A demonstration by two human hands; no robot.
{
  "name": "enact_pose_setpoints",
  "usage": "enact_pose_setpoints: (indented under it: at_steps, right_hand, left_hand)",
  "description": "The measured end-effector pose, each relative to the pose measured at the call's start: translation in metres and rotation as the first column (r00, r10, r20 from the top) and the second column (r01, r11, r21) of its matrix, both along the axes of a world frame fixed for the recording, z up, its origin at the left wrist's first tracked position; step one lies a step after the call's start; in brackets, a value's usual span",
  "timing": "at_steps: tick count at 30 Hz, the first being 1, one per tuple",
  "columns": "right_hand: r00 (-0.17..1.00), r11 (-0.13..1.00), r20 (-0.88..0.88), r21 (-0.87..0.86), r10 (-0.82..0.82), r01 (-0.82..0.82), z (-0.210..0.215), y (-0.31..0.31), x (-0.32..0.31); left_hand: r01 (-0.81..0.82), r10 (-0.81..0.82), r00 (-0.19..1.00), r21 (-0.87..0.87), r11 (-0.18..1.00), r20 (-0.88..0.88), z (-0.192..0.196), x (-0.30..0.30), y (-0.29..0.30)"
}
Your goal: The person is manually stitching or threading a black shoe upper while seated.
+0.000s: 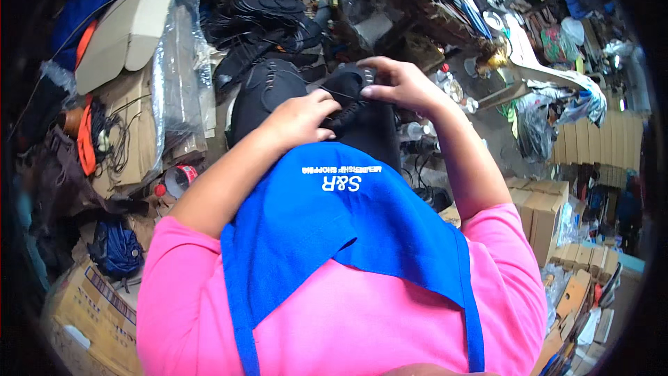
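Note:
A rounded black piece [346, 82], which looks like a shoe upper, rests on my dark-trousered lap between my hands. My left hand [303, 117] has its fingers curled over the near left edge of the piece and grips it. From the far right my right hand [403, 85] holds the piece with the thumb on its edge and the forefinger stretched past it. My other right fingers are mostly hidden. A thin dark cord runs across the piece near my left fingers. Ladder-like rows of light stitches or slits show on the black cloth over my knees [268, 90].
Beyond my knees lies a heap of black shoe parts [261, 17]. Cardboard [129, 24] and clear plastic sheeting [182, 63] lean at the left, near a red-capped bottle [182, 177]. Cardboard boxes [536, 216] stand at the right. A blue apron [334, 209] covers my front.

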State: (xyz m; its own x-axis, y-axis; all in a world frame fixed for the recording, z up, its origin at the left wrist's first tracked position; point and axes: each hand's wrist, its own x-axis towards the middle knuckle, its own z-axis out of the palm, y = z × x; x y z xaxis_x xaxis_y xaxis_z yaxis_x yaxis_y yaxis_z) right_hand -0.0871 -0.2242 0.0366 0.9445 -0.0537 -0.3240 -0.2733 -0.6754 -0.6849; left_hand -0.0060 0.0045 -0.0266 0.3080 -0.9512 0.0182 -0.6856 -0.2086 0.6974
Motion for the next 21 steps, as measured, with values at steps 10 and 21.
enact_pose_setpoints:
  at_steps: [10, 21]
  right_hand:
    - [0.957, 0.99, -0.266, -0.045, 0.116, -0.133, -0.015, 0.018, 0.024]
    - [0.973, 0.986, -0.174, -0.091, -0.154, 0.14, -0.036, 0.021, -0.022]
  left_hand:
    - [0.046, -0.067, 0.973, 0.099, 0.994, 0.221, -0.002, -0.007, 0.007]
    - [0.056, -0.093, 0.921, 0.109, 0.992, 0.379, 0.002, -0.011, 0.009]
